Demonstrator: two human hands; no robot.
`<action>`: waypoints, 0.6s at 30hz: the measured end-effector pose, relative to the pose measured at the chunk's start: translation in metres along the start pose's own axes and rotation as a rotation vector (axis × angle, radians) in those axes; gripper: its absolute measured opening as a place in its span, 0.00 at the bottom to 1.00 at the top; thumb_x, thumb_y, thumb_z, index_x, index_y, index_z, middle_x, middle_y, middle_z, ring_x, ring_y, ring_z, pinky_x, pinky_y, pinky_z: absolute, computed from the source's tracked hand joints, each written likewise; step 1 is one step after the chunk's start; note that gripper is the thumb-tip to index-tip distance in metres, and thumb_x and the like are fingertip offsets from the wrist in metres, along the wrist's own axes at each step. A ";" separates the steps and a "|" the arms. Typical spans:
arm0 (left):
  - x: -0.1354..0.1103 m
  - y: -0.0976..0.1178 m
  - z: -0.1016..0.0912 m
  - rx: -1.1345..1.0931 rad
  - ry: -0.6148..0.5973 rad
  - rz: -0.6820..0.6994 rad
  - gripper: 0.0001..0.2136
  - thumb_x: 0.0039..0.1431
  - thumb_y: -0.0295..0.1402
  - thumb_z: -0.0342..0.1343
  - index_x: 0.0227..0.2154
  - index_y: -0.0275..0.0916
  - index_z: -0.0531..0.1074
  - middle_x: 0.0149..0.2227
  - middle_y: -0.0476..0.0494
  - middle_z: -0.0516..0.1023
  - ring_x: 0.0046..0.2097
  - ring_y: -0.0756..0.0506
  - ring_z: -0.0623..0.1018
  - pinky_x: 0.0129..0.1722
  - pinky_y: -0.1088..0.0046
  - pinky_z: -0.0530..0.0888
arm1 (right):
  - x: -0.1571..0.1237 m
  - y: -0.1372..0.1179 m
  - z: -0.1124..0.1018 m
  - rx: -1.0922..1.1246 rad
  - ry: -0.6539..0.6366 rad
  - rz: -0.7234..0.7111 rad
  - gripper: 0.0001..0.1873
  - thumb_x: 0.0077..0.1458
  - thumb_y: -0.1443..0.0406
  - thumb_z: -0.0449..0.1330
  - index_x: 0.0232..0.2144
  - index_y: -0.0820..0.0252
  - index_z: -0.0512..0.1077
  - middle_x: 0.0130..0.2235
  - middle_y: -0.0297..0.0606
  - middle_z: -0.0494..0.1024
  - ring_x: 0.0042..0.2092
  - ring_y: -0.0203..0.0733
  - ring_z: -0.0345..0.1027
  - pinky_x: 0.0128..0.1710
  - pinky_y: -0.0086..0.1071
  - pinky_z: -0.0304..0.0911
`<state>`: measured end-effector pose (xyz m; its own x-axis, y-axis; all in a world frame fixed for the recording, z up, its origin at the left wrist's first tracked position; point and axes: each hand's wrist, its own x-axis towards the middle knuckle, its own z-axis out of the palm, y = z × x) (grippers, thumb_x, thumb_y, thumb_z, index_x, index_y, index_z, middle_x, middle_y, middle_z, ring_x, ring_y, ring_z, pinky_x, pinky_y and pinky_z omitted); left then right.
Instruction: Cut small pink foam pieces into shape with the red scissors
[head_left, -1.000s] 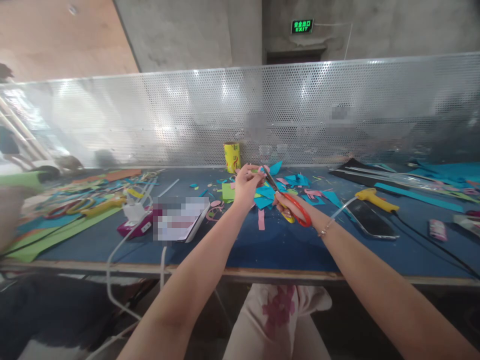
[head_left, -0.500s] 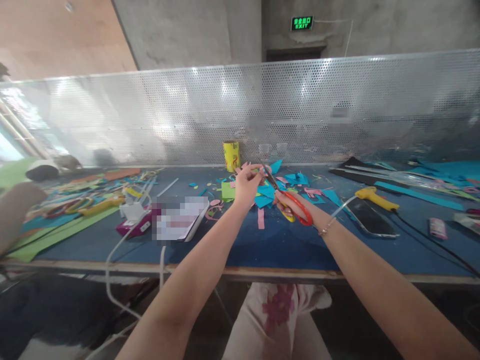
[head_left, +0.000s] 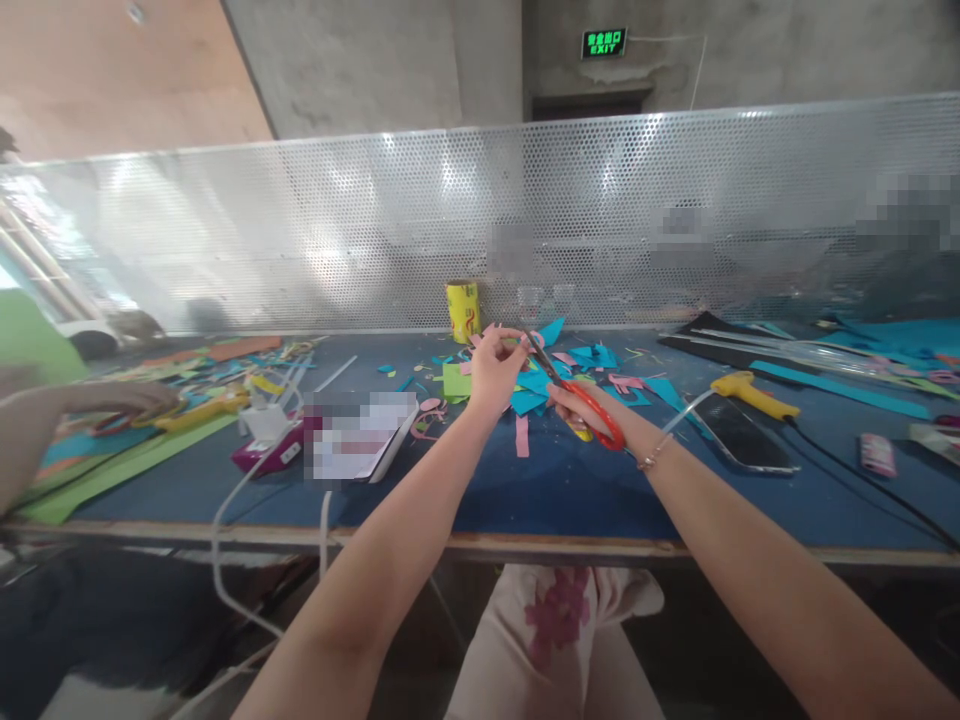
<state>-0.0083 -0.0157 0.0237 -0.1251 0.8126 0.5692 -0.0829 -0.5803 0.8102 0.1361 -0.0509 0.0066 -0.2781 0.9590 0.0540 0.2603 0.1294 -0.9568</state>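
Observation:
Near the middle of the table, my left hand pinches what looks like a small pink paper piece, partly hidden by the fingers. My right hand is wrapped round a pair of scissors with red handles. Their blades point up and away from me, with the tips right by my left fingertips and the pink paper. How far apart the blades are is hard to see. Blue paper scraps lie under and around both hands, and a pink strip lies in front of them.
Behind my left hand stands a yellow can. To the left are a white pad, a purple power strip and a co-worker's hand. A yellow glue gun and phone lie right. A perforated metal screen spans the back.
The scissors' handles have drawn closer together in my right hand, while my left hand stays almost still. On the left, the co-worker's hand has reached in over the tools there.

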 end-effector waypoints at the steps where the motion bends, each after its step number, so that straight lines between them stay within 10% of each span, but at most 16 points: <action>1: 0.000 0.000 0.000 0.005 0.005 0.001 0.04 0.47 0.28 0.58 0.26 0.39 0.68 0.19 0.52 0.71 0.21 0.53 0.70 0.24 0.76 0.68 | 0.000 0.000 0.000 -0.007 0.005 0.009 0.19 0.50 0.53 0.57 0.19 0.61 0.62 0.15 0.29 0.61 0.14 0.26 0.49 0.13 0.24 0.47; 18: 0.002 -0.011 0.000 0.100 -0.002 0.108 0.04 0.50 0.29 0.55 0.29 0.38 0.65 0.21 0.53 0.70 0.22 0.54 0.71 0.24 0.76 0.69 | -0.009 -0.020 0.005 -0.111 0.067 0.102 0.15 0.54 0.60 0.55 0.21 0.62 0.62 0.15 0.27 0.60 0.14 0.25 0.49 0.14 0.24 0.47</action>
<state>-0.0080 -0.0081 0.0159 -0.1263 0.7462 0.6536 0.0295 -0.6558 0.7544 0.1286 -0.0633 0.0241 -0.1834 0.9828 -0.0196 0.3859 0.0537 -0.9210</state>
